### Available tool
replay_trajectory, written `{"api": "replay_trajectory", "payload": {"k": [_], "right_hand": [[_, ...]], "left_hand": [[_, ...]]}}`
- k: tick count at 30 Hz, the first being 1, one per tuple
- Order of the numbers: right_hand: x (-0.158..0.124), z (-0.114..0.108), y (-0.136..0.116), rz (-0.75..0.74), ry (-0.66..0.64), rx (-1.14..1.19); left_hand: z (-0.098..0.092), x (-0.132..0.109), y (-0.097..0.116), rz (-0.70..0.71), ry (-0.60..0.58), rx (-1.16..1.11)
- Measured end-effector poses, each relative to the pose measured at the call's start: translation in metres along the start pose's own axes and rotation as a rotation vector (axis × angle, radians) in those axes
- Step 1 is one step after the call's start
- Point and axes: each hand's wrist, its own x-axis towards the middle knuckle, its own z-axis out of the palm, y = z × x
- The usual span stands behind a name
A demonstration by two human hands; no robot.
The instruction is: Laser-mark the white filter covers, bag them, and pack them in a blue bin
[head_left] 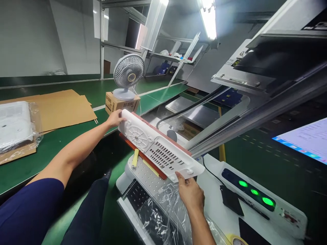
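I hold a long white plastic housing panel (163, 149) tilted in front of me, with a round ribbed grille at one end and rows of vent slots along it. My left hand (116, 119) grips its far left end, fingers partly hidden behind. At the near right corner my right hand (191, 194) pinches the edge, thumb on top. Beneath the panel, an orange-red frame (146, 157) shows over a perforated metal plate (148, 180). A yellow piece (135, 158) sits against that frame. Clear plastic film (170, 200) lies just left of my right hand.
To the right, a white machine base (288, 234) carries a panel with glowing green buttons (254, 192). Overhanging it is a slanted metal machine arm (230, 119). A desk fan (129, 73) stands on a cardboard box (122, 103). Left, cardboard sheets (63, 112) and a bagged white part (15, 126) lie on the green table.
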Motion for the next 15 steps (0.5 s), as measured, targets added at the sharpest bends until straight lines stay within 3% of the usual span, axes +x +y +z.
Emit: {"api": "replay_trajectory", "payload": {"k": [3, 7, 11, 15], "right_hand": [[-0.004, -0.006, -0.007, 0.0, -0.025, -0.022], [-0.01, -0.013, -0.012, 0.021, -0.023, -0.04], [-0.016, -0.016, -0.011, -0.005, 0.04, -0.003], [-0.018, -0.017, -0.013, -0.022, 0.097, -0.013]], "left_hand": [[-0.002, 0.001, -0.004, -0.048, -0.041, -0.032], [-0.008, -0.003, 0.005, -0.053, 0.009, 0.182], [-0.009, -0.014, 0.034, 0.231, 0.05, 0.391], [0.015, -0.025, 0.071, 0.484, -0.235, 0.585]]}}
